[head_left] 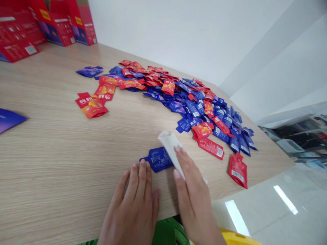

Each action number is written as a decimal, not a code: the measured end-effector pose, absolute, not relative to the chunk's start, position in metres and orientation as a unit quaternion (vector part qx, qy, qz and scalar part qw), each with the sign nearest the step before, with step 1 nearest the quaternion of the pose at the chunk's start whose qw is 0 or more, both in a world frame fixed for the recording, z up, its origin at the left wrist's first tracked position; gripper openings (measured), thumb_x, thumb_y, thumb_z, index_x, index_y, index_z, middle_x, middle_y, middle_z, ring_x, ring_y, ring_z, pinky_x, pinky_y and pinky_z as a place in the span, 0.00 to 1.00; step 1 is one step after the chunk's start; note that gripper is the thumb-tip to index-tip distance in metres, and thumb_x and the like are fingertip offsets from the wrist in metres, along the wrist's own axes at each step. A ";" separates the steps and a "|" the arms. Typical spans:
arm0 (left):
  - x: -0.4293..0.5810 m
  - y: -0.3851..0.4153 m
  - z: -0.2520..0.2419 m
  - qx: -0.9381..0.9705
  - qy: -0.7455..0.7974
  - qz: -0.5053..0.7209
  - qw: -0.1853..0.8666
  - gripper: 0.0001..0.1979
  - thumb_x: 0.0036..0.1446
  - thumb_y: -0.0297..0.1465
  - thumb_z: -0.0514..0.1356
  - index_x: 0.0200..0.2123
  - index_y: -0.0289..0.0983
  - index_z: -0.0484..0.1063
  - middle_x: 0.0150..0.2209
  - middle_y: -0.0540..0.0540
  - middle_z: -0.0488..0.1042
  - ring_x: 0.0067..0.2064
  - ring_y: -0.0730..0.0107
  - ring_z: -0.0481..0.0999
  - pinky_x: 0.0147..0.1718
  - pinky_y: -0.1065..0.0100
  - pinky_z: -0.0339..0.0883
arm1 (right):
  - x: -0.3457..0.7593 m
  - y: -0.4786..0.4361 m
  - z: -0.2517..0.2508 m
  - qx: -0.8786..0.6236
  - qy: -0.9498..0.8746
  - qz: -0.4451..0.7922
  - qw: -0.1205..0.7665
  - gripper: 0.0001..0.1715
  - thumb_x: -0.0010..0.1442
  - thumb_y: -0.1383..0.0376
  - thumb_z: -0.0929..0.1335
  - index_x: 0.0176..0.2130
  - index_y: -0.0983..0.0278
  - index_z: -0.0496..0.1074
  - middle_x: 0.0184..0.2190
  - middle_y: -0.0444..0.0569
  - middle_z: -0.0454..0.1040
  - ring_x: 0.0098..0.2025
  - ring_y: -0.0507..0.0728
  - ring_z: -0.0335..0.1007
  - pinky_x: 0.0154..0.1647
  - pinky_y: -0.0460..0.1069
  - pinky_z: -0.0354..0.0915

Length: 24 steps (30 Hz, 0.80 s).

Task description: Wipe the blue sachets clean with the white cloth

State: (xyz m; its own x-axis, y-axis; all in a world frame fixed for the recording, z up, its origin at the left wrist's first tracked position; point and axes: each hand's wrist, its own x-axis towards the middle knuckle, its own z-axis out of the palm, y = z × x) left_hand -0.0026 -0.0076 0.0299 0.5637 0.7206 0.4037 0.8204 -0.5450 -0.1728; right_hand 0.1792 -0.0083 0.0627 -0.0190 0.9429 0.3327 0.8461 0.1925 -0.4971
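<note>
Ok so starting with the hands: the left hand (130,207) is wide open, palm down and fingers spread, resting flat on the desk (51,146), holding nothing. Its fingertips sit right at the lower edge of a blue sachet (157,159), printed side up. I can't quite tell if they're actually touching it.

The right hand (192,194) is partly closed, and its thumb and fingers pinch a folded white piece (170,144), which could be paper or film, hard to say from this view. That white piece lies across the right end of the blue sachet, so the two are touching.

Straight ahead of the hands there's a big heap of red and blue sachets (194,102), all jumbled together and curving off toward the far left. Just off the right hand, a couple of loose red sachets (237,171) lie at the heap's near edge. Further out to the left of the hands are some orange-and-red sachets (92,105) and a small stack of purple-blue sachets (89,71).

At the far left edge of the view there's a purple-blue card (9,119). Way beyond the left hand, red boxes (58,27) stand along the back of the desk. Right below the hands, something green (166,233) and something yellow (236,238) poke in at the bottom of the view.
</note>
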 end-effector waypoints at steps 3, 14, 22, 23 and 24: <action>-0.007 -0.007 0.027 -0.885 -0.422 -0.108 0.163 0.28 0.67 0.36 0.50 0.63 0.26 0.71 0.62 0.28 0.77 0.64 0.43 0.77 0.62 0.48 0.72 | 0.157 -0.002 0.065 -0.540 -0.796 0.105 0.251 0.31 0.75 0.68 0.61 0.73 0.60 0.63 0.74 0.47 0.65 0.77 0.57 0.55 0.77 0.59 0.59; 0.004 -0.004 0.039 -0.857 -0.444 -0.160 0.206 0.30 0.65 0.32 0.52 0.63 0.15 0.68 0.63 0.23 0.74 0.63 0.42 0.78 0.58 0.50 0.74 | 0.208 0.002 0.054 -0.704 -0.660 0.034 0.262 0.29 0.79 0.57 0.58 0.68 0.69 0.70 0.69 0.61 0.70 0.73 0.67 0.64 0.74 0.72 0.60; -0.001 -0.007 0.028 -0.866 -0.442 -0.135 0.189 0.30 0.66 0.33 0.51 0.66 0.19 0.65 0.67 0.24 0.71 0.67 0.41 0.73 0.62 0.48 0.70 | 0.178 0.005 0.066 -0.583 -0.765 0.090 0.258 0.28 0.77 0.65 0.60 0.73 0.58 0.64 0.74 0.47 0.64 0.77 0.59 0.54 0.77 0.64 0.58; -0.003 -0.007 0.027 -0.871 -0.439 -0.125 0.181 0.30 0.66 0.33 0.50 0.66 0.20 0.65 0.67 0.25 0.71 0.67 0.41 0.73 0.63 0.48 0.70 | 0.174 0.006 0.066 -0.564 -0.786 0.094 0.234 0.29 0.77 0.67 0.60 0.72 0.59 0.64 0.74 0.46 0.64 0.78 0.58 0.53 0.78 0.63 0.57; -0.004 -0.007 0.026 -0.874 -0.438 -0.118 0.175 0.30 0.67 0.33 0.50 0.66 0.21 0.65 0.67 0.25 0.71 0.67 0.41 0.73 0.63 0.47 0.70 | 0.172 0.008 0.065 -0.555 -0.799 0.094 0.213 0.29 0.76 0.68 0.60 0.72 0.60 0.65 0.74 0.46 0.64 0.78 0.58 0.53 0.78 0.62 0.56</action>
